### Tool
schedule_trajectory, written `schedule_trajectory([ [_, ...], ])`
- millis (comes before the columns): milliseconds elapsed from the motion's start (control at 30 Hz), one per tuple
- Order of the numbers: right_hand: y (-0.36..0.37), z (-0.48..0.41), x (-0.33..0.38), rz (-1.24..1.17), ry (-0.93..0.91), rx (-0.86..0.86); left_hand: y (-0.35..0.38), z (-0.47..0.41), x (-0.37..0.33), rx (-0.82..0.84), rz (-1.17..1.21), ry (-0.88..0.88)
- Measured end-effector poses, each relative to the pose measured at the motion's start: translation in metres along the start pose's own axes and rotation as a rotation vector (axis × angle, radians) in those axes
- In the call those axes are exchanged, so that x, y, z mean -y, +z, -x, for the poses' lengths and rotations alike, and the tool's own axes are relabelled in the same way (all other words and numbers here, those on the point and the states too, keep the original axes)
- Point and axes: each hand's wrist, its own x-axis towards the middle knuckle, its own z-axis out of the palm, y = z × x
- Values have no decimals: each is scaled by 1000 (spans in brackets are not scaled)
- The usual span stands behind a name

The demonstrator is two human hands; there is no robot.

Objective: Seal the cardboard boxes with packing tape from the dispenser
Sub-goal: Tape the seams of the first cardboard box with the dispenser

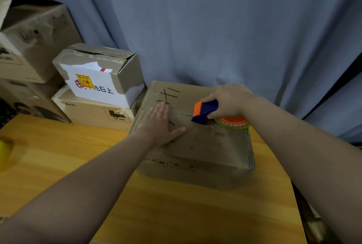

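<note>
The tape dispenser (205, 111) sits on the top seam of the cardboard box (205, 145) on the wooden table (176, 214).
The left hand (159, 124) lies flat on the lid, fingers straight and together; the right hand (229, 100) has its fingers curled around the tape dispenser. The stacked box (92, 114) at left reads "PICO" and "UN 3481".

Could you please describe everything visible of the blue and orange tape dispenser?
The blue plastic tape dispenser with an orange front edge and orange hub carries a yellowish tape roll. It rests on top of the brown cardboard box, nose at the centre seam, pointing left. The right hand grips it.
</note>
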Motion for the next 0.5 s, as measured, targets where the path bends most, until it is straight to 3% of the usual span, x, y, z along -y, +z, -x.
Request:
schedule_trajectory([
  [133, -1, 0, 3, 45, -25, -25, 6, -5, -32, -12, 34, 123],
  [500, -21, 29, -24, 19, -19, 38, 6, -4, -25, -17, 58, 121],
])
